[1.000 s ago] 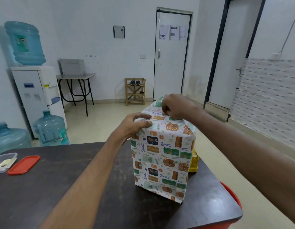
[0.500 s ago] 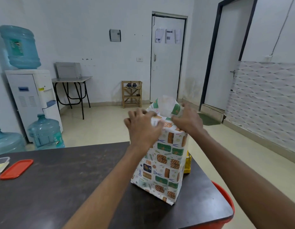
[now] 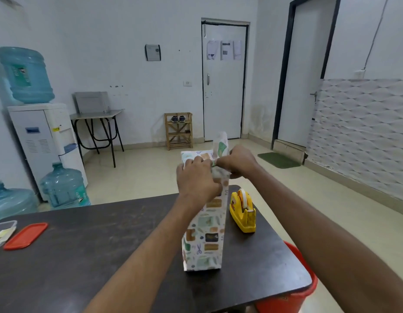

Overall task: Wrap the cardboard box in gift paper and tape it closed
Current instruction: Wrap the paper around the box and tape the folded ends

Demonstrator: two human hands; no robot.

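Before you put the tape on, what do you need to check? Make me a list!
1. Box stands upright on the table: ok.
2. Left hand holds the box top: ok.
3. Right hand pinches the gift paper fold: ok.
4. Top flap folded flat: not ok, it sticks up.
5. Tape dispenser close beside the box: ok.
6. Tape end free to pull: cannot tell.

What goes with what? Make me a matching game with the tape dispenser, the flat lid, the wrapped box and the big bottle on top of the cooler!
Things:
1. tape dispenser
2. flat lid
3. wrapped box
4. big bottle

Descriptions:
A. blue
B. many little pictures, standing upright
C. yellow
D. red

Pairs: 1-C, 2-D, 3-B, 4-A.
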